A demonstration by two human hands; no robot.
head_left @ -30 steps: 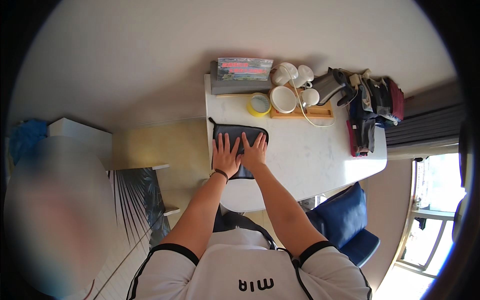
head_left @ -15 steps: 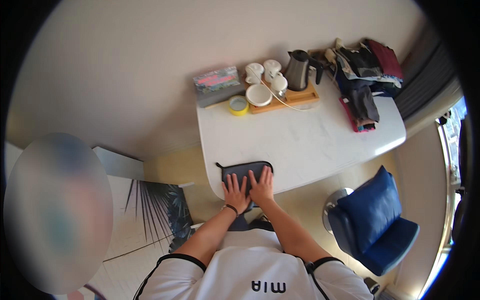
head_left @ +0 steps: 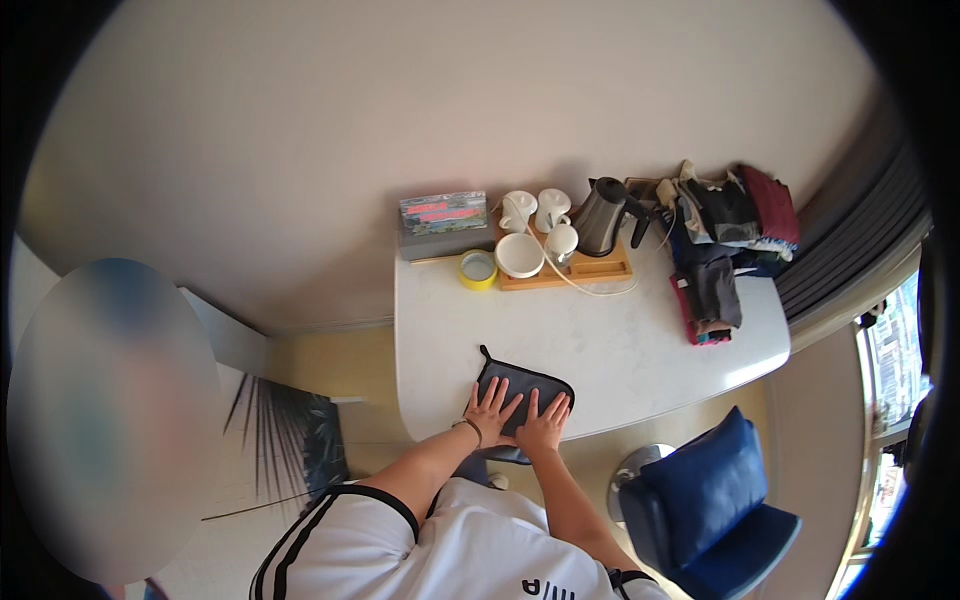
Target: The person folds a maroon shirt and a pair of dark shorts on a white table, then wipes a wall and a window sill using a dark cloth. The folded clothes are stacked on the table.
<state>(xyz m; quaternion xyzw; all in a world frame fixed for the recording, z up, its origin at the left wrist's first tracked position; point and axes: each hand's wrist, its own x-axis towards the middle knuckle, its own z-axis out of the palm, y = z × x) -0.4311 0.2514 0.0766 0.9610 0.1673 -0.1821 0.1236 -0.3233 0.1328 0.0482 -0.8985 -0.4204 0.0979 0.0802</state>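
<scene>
A dark grey, flat zip pouch (head_left: 527,380) with black edging and a small loop at its far left corner lies near the front edge of the white table (head_left: 600,380). Part of it reaches past that edge toward me. My left hand (head_left: 490,415), with a band on the wrist, rests flat on the pouch's left part, fingers spread. On its right part lies my right hand (head_left: 543,425), palm down, with the fingers apart. The two thumbs come close together over the middle. My palms and wrists hide some of the near side.
Along the wall stand a box (head_left: 443,225), a yellow tape roll (head_left: 478,284), and a wooden tray (head_left: 606,272) with white cups (head_left: 519,210), a bowl (head_left: 519,256) and a kettle (head_left: 602,220). Clothes (head_left: 715,215) are piled at right. A blue chair (head_left: 710,500) stands front right.
The pouch has turned clockwise and shifted right along the table edge, both hands moving with it and staying flat on top. My view has also shifted, so the table items sit lower.
</scene>
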